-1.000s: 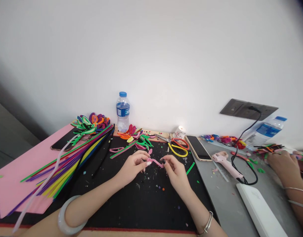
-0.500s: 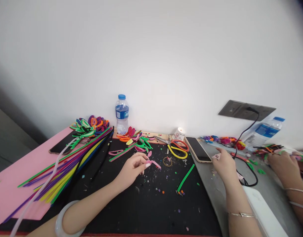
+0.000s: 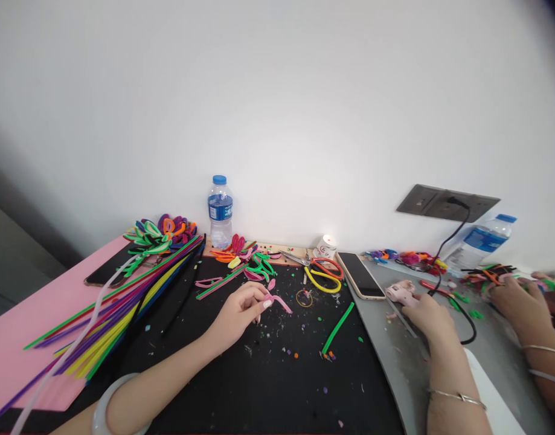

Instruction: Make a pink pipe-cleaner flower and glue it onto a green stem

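My left hand (image 3: 244,309) pinches a pink pipe cleaner piece (image 3: 281,303) between thumb and fingers, over the black mat (image 3: 268,380). A looped pink end (image 3: 271,284) stands up from it. My right hand (image 3: 429,317) is closed around the handle end of a pale pink hot glue gun (image 3: 400,292) on the grey surface to the right. Its nozzle end points left, near the phone. A thin clear stick (image 3: 404,321) lies beside the gun. Yellow-and-orange-handled scissors (image 3: 322,279) and a green pipe cleaner (image 3: 337,328) lie between my hands.
Long pipe cleaners (image 3: 118,308) lie at left by a dark phone (image 3: 107,269). A water bottle (image 3: 220,211), paper cup (image 3: 325,248) and light-framed phone (image 3: 361,276) stand or lie near the wall. A black cord (image 3: 456,232) runs from the socket. A co-worker's hand (image 3: 522,302) is at far right.
My right hand has moved right and down, from the front of the glue gun to its handle end, so more of the gun shows. My left hand keeps its pinch; the view has shifted slightly.
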`<state>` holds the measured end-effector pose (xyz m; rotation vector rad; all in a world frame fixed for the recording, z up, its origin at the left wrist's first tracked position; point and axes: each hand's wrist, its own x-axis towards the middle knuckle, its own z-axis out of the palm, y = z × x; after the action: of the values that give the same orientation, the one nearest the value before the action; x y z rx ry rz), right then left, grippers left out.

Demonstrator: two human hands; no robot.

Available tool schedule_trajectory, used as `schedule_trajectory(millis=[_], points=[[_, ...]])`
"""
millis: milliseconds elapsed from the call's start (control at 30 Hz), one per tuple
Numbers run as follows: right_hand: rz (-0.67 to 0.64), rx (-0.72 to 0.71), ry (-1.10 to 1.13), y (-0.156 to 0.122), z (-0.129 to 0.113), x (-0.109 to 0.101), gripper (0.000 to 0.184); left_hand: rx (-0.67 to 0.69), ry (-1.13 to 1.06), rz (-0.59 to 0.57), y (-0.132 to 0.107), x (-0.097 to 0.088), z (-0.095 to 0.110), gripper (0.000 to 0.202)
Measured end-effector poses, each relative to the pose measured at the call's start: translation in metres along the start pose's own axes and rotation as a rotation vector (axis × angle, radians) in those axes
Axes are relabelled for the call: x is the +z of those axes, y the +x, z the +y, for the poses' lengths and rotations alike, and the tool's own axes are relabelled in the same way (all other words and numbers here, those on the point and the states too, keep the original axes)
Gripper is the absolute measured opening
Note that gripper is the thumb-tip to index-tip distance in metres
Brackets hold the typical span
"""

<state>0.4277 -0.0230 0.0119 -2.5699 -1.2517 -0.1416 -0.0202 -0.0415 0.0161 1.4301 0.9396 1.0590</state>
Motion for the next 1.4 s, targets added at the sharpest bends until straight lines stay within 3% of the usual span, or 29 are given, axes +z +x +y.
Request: schedule_trajectory(millis=[133,333,433,533,600,667,767,900,1033,1400], points=[[-0.130,0.057,-0.052,-0.003,-0.005,-0.008,0.044,0.002,-0.015,-0.006,0.000,0.000,0.000,0.021],[0.005,0.029,0.019,-0.029,-0.033,-0.030,0.047,0.026,-0.025,-0.016,0.001,0.000,-0.007,0.017],[0.082,-0.042,0.217,-0.043,-0.054,-0.036,0.042,0.038,0.001,-0.011,0.000,-0.001,-0.010,0.016],[0.049,-0.155,0.597,-0.057,-0.074,-0.035,0.035,0.049,0.033,-0.009,0.000,-0.002,-0.011,0.015],[-0.097,-0.254,0.922,-0.068,-0.087,-0.032,0.034,0.062,0.059,-0.021,0.000,-0.002,-0.011,0.015],[-0.352,-0.335,1.212,-0.081,-0.099,-0.031,0.035,0.075,0.097,-0.032,0.000,-0.002,-0.010,0.014],[-0.712,-0.350,1.394,-0.102,-0.112,-0.030,0.036,0.085,0.147,-0.045,0.000,-0.002,-0.008,0.015],[-1.006,-0.367,1.351,-0.121,-0.120,-0.029,0.040,0.082,0.198,-0.081,-0.002,-0.001,-0.002,0.013],[-1.164,-0.381,1.175,-0.128,-0.122,-0.026,0.045,0.083,0.231,-0.166,-0.005,0.000,0.001,0.011],[-1.240,-0.477,0.904,-0.132,-0.125,-0.024,0.043,0.113,0.312,-0.228,-0.007,0.001,0.002,0.012]])
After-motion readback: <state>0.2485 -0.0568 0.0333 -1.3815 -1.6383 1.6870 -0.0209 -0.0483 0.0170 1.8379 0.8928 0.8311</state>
